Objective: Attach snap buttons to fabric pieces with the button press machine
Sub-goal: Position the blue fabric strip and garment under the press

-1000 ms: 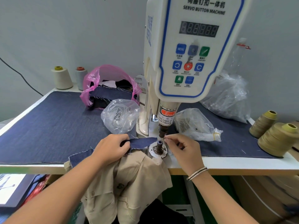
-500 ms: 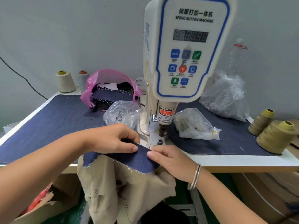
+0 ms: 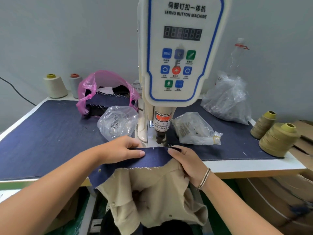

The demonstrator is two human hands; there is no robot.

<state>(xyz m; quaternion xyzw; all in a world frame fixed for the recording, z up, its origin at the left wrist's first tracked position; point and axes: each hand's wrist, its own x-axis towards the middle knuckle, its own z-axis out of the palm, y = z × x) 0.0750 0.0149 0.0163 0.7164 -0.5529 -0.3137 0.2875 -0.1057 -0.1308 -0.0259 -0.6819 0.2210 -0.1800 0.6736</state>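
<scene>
bare forearms, thin metal bangle point(image 3: 204, 178) on right wrist

denim strip point(image 3: 152, 158): matt woven cloth | machine housing point(image 3: 183, 53): glossy plastic | bags point(image 3: 116, 122): clear crinkled plastic
</scene>
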